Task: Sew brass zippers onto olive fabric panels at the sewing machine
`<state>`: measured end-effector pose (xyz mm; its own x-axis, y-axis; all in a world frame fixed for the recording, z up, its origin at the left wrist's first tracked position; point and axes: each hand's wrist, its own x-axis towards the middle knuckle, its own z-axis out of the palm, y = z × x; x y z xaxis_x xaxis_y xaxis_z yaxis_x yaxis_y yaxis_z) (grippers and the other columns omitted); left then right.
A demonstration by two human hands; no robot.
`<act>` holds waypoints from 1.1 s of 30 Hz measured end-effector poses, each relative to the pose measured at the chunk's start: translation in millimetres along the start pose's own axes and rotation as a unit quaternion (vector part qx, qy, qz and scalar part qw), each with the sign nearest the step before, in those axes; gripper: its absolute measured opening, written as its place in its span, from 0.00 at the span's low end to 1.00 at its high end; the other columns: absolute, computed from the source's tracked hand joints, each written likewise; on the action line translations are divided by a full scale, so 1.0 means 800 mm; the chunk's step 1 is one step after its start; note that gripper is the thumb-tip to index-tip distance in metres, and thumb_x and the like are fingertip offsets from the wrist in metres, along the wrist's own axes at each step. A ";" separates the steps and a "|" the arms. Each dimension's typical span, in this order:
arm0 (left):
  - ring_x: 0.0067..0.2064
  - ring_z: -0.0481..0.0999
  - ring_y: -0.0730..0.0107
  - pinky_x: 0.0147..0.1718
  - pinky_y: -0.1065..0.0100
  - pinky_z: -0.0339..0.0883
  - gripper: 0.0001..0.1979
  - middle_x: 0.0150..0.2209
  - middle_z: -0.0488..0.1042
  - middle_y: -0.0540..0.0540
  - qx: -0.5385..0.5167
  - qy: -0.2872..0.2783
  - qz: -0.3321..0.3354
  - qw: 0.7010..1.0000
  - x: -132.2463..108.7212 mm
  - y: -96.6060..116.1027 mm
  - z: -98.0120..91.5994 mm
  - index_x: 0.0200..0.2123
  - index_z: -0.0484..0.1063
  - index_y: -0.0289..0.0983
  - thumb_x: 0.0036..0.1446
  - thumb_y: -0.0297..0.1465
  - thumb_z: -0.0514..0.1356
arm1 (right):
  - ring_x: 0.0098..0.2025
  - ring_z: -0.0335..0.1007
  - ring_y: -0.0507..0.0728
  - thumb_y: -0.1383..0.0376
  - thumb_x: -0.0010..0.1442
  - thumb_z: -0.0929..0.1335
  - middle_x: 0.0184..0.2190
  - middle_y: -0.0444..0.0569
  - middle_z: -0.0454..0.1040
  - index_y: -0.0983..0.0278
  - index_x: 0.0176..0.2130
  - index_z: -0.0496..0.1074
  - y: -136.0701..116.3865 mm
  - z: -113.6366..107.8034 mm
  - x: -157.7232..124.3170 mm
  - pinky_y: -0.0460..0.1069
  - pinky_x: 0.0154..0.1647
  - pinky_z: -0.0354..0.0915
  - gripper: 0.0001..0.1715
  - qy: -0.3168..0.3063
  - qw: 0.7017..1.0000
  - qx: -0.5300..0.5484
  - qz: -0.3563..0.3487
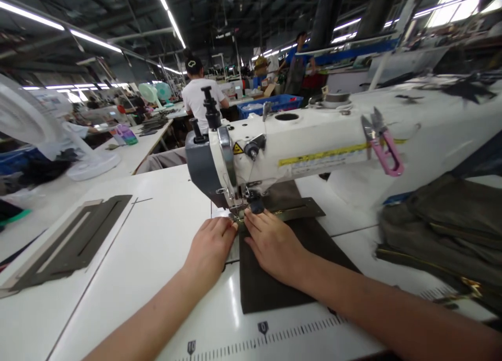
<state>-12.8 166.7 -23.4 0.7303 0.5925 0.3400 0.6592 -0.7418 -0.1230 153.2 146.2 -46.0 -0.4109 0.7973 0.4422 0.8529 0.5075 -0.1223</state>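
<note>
A dark olive fabric panel [270, 277] lies under the needle area of a white sewing machine [314, 147]. Across the panel runs a narrower strip [301, 208] of similar cloth, with a thin gold-coloured zipper line showing beside it. My left hand [209, 243] is closed at the panel's left edge, thumb and fingers together just in front of the presser foot [238, 210]; the pinched bit is mostly hidden. Flat on the panel, right of the foot, rests my right hand [274, 241], its fingers stretched out and the thumb apart.
Flat olive pieces [70, 241] lie at left on the white table [157, 298]. Pink thread snips [382, 147] rest against the machine arm. A pile of olive cloth with zippers [443, 235] sits at right. A white fan [92, 162] stands at left; a person [202, 97] works ahead.
</note>
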 end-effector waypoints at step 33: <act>0.36 0.71 0.61 0.37 0.61 0.67 0.05 0.33 0.71 0.42 0.011 -0.017 -0.071 0.997 0.009 -0.006 0.013 0.33 0.69 0.33 0.56 0.22 0.54 | 0.39 0.71 0.58 0.72 0.60 0.60 0.42 0.55 0.74 0.68 0.40 0.72 0.011 0.008 0.022 0.52 0.42 0.65 0.14 -0.019 1.000 -0.013 0.021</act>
<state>-8.3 177.9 -30.3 0.6347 0.7017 0.3236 0.7599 -0.6428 -0.0966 151.7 166.8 -45.3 -0.3853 0.8299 0.4034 0.8777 0.4646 -0.1174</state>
